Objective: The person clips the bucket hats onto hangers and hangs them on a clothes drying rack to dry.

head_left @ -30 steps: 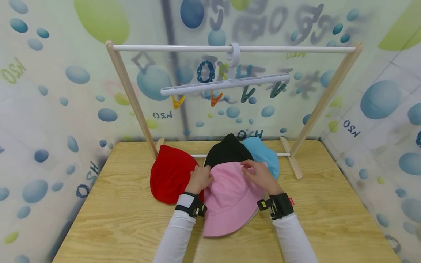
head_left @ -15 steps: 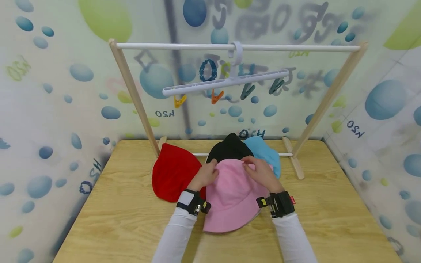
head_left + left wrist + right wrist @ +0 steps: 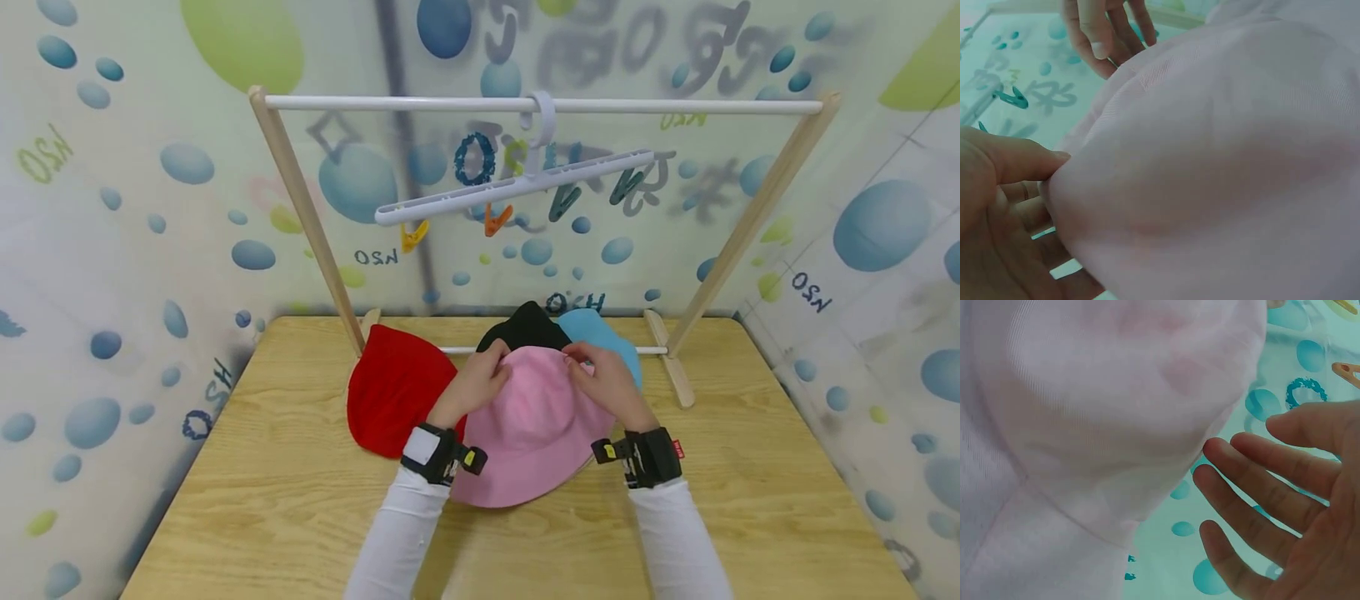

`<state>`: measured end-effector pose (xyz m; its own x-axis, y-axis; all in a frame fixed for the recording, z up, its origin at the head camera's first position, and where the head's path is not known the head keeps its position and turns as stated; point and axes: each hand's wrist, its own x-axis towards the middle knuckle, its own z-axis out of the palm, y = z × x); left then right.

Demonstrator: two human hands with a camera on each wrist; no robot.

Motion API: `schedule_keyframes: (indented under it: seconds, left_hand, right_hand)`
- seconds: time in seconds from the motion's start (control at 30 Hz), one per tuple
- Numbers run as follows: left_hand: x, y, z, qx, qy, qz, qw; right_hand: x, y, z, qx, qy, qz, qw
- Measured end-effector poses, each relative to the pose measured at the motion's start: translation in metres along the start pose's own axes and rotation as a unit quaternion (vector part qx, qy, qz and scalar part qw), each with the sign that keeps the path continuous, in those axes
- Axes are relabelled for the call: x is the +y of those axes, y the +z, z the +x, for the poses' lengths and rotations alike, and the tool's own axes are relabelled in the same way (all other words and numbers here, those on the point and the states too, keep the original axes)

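Note:
A pink bucket hat is tilted up off the table between my two hands, its brim toward me. My left hand pinches the left side of its crown; in the left wrist view the thumb presses the fabric against the fingers behind. My right hand is at the crown's right side. In the right wrist view its fingers are spread and loosely bent, with the tips at or very near the cloth; contact is hard to tell.
A red hat lies left; a black hat and a light blue hat lie behind the pink one. On the rack's white rail hangs a white hanger with yellow, orange and green clips. The wooden table extends around.
The pink hat has risen and tipped, its brim shifting away from the table's front. My left hand has moved up and right along the crown. The hanger has swung slightly.

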<state>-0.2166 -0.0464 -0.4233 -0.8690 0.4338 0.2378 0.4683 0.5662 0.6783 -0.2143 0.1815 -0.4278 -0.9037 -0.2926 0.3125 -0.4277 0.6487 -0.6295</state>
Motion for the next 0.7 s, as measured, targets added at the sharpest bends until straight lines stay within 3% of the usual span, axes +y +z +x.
schedule_keyframes:
  seconds: [0.1,0.43,0.7]
  left_hand:
    - [0.007,-0.004,0.001,0.016,0.008,0.010,0.9998]
    - [0.023,-0.020,0.002,0.070,-0.009,0.009,0.9974]
    - [0.029,-0.039,-0.001,0.084,0.001,0.008,0.9964]
  right_hand:
    - [0.002,-0.003,0.001,0.008,-0.001,-0.002,1.000]
    - [-0.001,-0.015,0.008,0.028,-0.014,-0.010,0.999]
    - [-0.004,-0.019,0.014,0.021,-0.025,-0.002,0.999]
